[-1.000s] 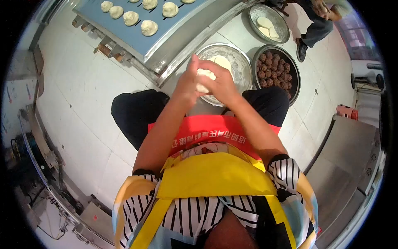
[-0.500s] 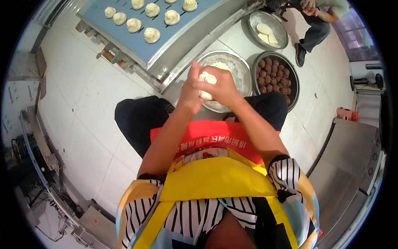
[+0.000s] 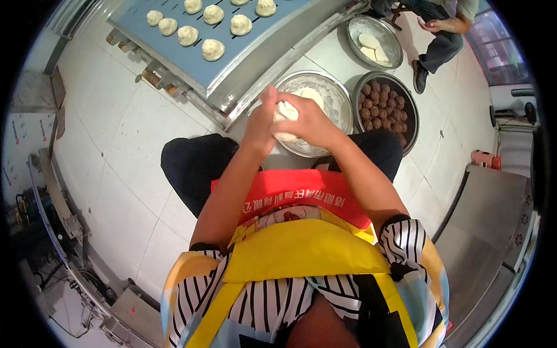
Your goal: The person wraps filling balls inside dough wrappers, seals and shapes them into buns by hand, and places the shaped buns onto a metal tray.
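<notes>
A pale dough ball (image 3: 286,120) with a pinched top is cupped between my two hands. My left hand (image 3: 260,123) wraps its left side with the fingers pointing up. From the right, my right hand (image 3: 311,119) curls round the dough, its thumb across the front. Just beyond my hands, a metal bowl (image 3: 339,104) dusted with flour holds flat dough rounds (image 3: 312,96). Beside that bowl, a dark pan (image 3: 413,119) contains several brown filling balls (image 3: 377,110).
Several shaped buns (image 3: 213,50) rest on a blue slotted surface (image 3: 168,46) at upper left. Another floured bowl (image 3: 396,43) with dough rounds stands near a seated person's leg (image 3: 442,51). A steel cabinet (image 3: 478,214) stands at the right.
The tray and bowls have shifted slightly down in view since the earliest frame. My hands have moved a little on the dough, which stays between them. The other person's hands have moved apart.
</notes>
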`<move>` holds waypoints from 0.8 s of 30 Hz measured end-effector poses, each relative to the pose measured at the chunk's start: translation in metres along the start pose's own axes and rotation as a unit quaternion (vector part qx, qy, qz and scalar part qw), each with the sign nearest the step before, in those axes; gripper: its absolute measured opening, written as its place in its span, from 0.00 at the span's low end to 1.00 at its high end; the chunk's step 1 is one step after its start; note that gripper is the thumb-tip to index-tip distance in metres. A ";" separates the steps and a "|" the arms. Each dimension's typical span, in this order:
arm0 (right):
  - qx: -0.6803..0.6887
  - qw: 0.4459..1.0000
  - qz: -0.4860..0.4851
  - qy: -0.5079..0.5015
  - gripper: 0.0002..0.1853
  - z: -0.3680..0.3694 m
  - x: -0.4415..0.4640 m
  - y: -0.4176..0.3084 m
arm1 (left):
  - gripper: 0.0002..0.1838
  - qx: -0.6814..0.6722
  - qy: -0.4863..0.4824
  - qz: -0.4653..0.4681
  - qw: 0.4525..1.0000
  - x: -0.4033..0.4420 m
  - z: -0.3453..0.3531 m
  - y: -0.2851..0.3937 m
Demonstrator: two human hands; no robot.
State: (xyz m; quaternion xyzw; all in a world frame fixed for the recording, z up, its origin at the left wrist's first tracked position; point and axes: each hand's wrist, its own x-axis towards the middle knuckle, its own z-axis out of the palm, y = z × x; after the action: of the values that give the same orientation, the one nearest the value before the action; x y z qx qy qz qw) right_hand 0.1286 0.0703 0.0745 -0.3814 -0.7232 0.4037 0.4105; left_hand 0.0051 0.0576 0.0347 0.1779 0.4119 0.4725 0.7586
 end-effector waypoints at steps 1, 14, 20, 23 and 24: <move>-0.028 0.998 0.053 -0.028 0.19 -0.004 0.001 0.001 | 0.36 -0.008 0.006 -0.005 1.000 -0.001 0.005 0.003; -0.056 0.997 0.050 -0.034 0.23 -0.001 0.001 0.005 | 0.30 -0.036 -0.039 -0.011 0.999 -0.008 0.001 0.002; -0.013 0.991 0.113 -0.064 0.23 -0.005 0.003 0.008 | 0.32 -0.074 0.033 -0.016 0.997 -0.008 0.011 -0.002; 0.053 0.998 -0.019 -0.002 0.22 0.006 0.004 0.007 | 0.33 0.063 -0.040 0.053 0.996 0.003 -0.016 -0.010; 0.065 0.994 0.071 -0.056 0.21 0.001 0.003 0.002 | 0.33 0.104 -0.052 0.043 0.992 0.004 -0.024 -0.014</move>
State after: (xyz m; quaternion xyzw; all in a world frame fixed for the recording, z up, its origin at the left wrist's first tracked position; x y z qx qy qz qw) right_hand 0.1266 0.0734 0.0733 -0.3808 -0.6885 0.4989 0.3633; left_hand -0.0049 0.0516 0.0095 0.2976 0.4114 0.4490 0.7353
